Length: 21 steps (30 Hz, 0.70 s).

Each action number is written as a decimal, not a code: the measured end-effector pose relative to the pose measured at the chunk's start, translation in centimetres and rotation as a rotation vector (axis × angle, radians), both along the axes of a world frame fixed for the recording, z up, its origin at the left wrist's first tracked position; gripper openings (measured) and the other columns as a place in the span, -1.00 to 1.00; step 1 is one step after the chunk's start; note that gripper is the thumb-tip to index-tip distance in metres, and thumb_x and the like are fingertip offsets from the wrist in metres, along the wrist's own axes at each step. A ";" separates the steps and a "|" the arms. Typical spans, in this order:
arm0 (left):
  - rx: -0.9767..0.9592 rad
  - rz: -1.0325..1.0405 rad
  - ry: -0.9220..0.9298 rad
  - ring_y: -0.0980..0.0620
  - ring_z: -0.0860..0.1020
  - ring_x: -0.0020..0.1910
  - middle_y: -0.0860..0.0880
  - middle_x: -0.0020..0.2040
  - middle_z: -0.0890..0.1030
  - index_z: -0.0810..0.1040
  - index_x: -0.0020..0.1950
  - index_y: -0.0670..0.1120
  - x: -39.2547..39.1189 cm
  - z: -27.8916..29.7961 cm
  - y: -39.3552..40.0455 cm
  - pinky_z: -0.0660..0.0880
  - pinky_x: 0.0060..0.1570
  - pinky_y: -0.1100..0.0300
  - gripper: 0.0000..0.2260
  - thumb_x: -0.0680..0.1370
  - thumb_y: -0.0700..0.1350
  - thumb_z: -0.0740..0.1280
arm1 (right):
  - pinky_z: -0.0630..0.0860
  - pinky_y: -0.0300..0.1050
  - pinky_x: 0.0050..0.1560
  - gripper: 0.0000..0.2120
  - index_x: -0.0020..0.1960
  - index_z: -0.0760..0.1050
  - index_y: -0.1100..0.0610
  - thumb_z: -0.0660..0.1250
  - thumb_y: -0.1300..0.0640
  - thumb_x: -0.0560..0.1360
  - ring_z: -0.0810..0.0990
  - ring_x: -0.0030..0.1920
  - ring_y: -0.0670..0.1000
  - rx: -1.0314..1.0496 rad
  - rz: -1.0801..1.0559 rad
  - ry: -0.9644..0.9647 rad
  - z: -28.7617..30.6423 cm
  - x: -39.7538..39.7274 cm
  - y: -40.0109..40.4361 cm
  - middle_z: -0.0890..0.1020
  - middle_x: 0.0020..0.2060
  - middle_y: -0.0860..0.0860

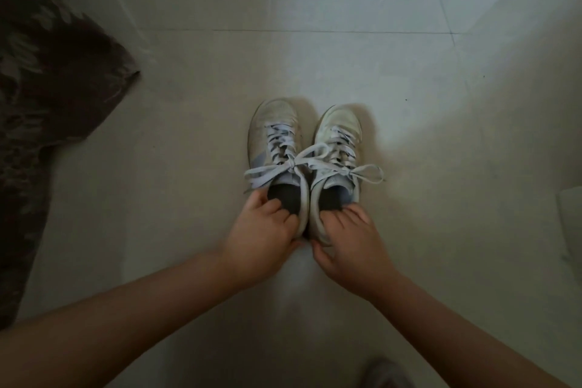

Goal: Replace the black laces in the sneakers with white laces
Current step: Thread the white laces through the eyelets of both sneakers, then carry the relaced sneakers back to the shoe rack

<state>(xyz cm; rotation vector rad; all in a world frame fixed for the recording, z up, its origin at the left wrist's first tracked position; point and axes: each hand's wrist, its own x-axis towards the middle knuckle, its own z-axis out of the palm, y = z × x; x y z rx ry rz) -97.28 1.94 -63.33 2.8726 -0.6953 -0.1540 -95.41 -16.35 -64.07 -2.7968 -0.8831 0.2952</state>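
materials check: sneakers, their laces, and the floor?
Left sneaker and right sneaker: pale, matte uppers, likely synthetic or leather; scuffed toes, exact material unclear.
Laces: flat, woven-looking fabric, white, tied in limp bows.
Floor: large glazed tiles, probably ceramic; thin grout lines and soft light reflections.

Dim, soft picture; daylight falls from upper right, corners dark and warped.

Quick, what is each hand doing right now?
Left hand: grips the heel of the left sneaker, fingers curled into its opening.
Right hand: grips the heel of the right sneaker the same way.
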 end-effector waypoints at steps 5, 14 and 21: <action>-0.082 0.165 0.048 -0.05 0.55 -0.32 -0.03 -0.41 0.53 0.53 -0.34 -0.07 -1.0 -0.4 -1.0 0.28 0.13 0.06 -0.83 0.40 -0.07 0.22 | 0.29 -0.10 0.23 -0.85 -0.20 0.41 0.14 0.26 0.07 0.31 0.50 -0.24 0.09 0.059 -0.021 0.047 0.1 0.1 0.2 0.49 -0.34 0.02; 0.108 0.327 0.468 0.00 0.40 0.22 0.01 0.09 0.53 0.49 0.07 -0.02 1.8 6.0 -0.7 0.26 0.21 0.12 -0.85 0.58 -0.16 0.17 | 0.34 -0.13 -0.29 -0.73 -0.31 0.42 0.18 0.46 0.35 0.11 0.51 -0.44 0.20 -0.011 -0.094 0.168 5.5 1.4 3.1 0.53 -0.46 0.13; 0.128 0.251 0.639 0.00 0.41 0.22 0.00 0.13 0.47 0.47 0.11 -0.06 3.1 20.6 -0.9 0.45 0.04 0.10 -0.83 0.56 -0.21 0.17 | 0.32 -0.07 -0.04 -0.81 0.10 0.45 0.16 0.21 0.12 0.53 0.56 0.02 0.18 0.005 -0.116 0.438 19.7 1.9 2.5 0.60 0.00 0.11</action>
